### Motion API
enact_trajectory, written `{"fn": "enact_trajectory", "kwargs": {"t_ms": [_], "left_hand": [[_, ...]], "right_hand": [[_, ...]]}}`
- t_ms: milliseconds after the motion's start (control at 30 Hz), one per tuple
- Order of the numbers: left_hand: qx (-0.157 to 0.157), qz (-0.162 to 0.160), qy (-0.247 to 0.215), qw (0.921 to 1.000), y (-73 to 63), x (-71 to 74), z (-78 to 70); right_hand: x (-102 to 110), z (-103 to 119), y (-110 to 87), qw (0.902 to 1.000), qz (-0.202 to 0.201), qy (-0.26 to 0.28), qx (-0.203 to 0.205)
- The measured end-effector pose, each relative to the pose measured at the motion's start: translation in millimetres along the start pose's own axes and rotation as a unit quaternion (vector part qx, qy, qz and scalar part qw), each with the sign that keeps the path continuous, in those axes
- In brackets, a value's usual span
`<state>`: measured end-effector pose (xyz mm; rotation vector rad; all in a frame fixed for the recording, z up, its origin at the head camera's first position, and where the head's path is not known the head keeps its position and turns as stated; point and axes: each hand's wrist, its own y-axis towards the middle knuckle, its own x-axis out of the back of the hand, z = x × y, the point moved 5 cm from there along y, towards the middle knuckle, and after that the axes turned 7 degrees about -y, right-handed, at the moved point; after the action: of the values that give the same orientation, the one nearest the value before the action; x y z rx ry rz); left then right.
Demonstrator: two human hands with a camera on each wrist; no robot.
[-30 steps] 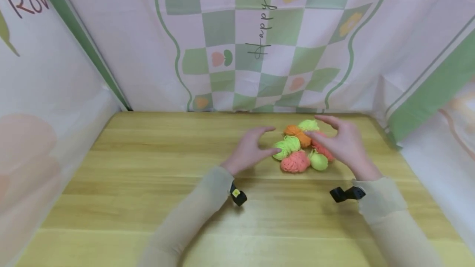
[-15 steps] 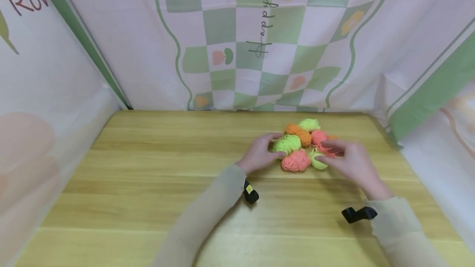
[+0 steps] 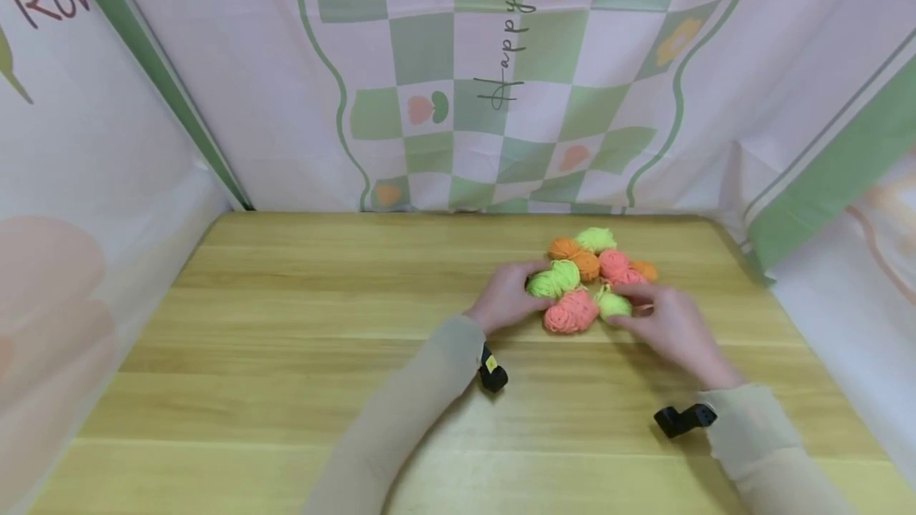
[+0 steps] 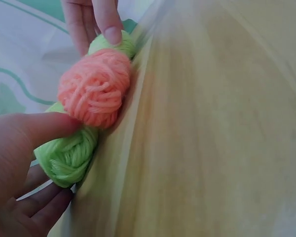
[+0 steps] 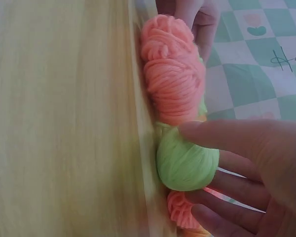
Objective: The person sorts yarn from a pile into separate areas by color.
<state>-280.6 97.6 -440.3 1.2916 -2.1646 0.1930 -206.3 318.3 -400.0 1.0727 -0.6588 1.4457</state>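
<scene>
Several small skeins of yarn lie clustered on the table. My left hand (image 3: pixel 510 296) holds the bright green skein of yarn (image 3: pixel 554 280) at the cluster's left side, thumb on the near side and fingers on the far side. Beside it sits a coral pink skein (image 4: pixel 96 89), close to my left thumb. On the right, my right hand (image 3: pixel 673 326) holds the pale green ball of yarn (image 5: pixel 186 160) between thumb and fingers. Behind are an orange skein (image 3: pixel 575 258), another yellow-green skein (image 3: pixel 595 239) and a second pink skein (image 3: pixel 614 264).
Another orange piece of yarn (image 3: pixel 645 269) shows behind my right hand. The wooden table (image 3: pixel 308 356) ends at a printed curtain (image 3: pixel 422 54) at the back, with more cloth hanging at both sides. A small black camera sits on each wrist.
My left hand has moved right onto the bright green skein. My right hand has come down toward me from the back pink skein to the pale green ball.
</scene>
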Motion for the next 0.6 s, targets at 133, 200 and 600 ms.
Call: {"fn": "enact_trajectory", "kwargs": {"t_ms": [133,200,600], "left_hand": [[0.001,0.002,0.002,1.0,-2.0,-1.5,-1.8],[0.004,-0.003,-0.005,1.0,-3.2,-1.4,-1.9],[0.013,-0.042,-0.061,0.9972,-9.9,14.0,-3.0]], "right_hand": [[-2.0,0.7,0.8,0.9999,0.002,-0.01,0.006],[-3.0,1.2,1.2,0.9999,0.006,-0.011,0.007],[-3.9,0.8,1.0,0.9997,0.001,-0.025,0.009]]}}
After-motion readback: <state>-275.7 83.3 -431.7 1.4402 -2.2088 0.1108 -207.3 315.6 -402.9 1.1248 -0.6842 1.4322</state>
